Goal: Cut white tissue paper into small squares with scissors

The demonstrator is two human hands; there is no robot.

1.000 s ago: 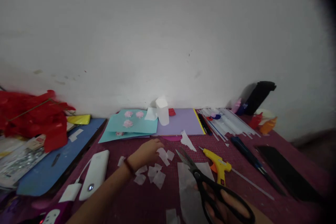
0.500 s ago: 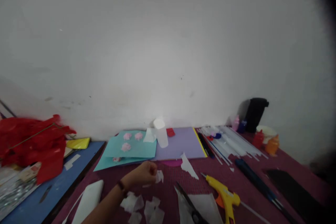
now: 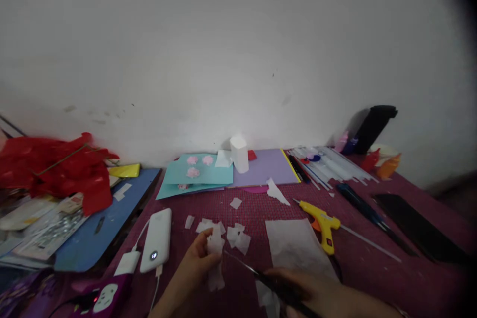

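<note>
My left hand [image 3: 199, 258] is closed, pinching a small piece of white tissue paper [image 3: 215, 242] between thumb and fingers. From the right, my right hand [image 3: 313, 288] grips a pair of scissors [image 3: 270, 282], whose narrow blades point left toward that paper. Whether the blades touch it I cannot tell. Several cut tissue pieces [image 3: 238, 239] lie on the maroon cloth [image 3: 257, 208] just beyond my hands. A larger white sheet [image 3: 290, 238] lies beside my right hand, partly covered by it.
A yellow glue gun [image 3: 323, 219] rests at right, near a dark-handled tool [image 3: 357, 201]. Pink paper flowers [image 3: 193, 173] sit on turquoise paper [image 3: 216, 176] at the back. A white power bank [image 3: 158, 238] with cables lies left. Orange [image 3: 388, 166] and red bottles [image 3: 370, 160] stand far right.
The view has tilted down and shifted. My left hand has drawn back nearer and now pinches tissue. My right hand has come in and picked up the scissors, which lay on the white sheet.
</note>
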